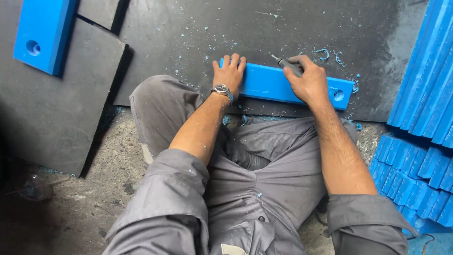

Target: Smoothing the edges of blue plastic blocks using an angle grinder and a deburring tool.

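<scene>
On black floor mat (188, 33), w/ shavings (325, 53) scattered, blue plastic bar (269, 85) is pressed flat by left hand (230, 72), fingers spread open. Grey-handled tool (289, 65) is gripped in closed right hand (309, 81) at bar's far edge. More blue bars (420, 141) stacked at right.

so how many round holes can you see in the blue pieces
2: one in the blue block at top left, near its lower end, and one at the right end of the blue bar under both hands. The stacked blue pieces at right may hide more.
</scene>
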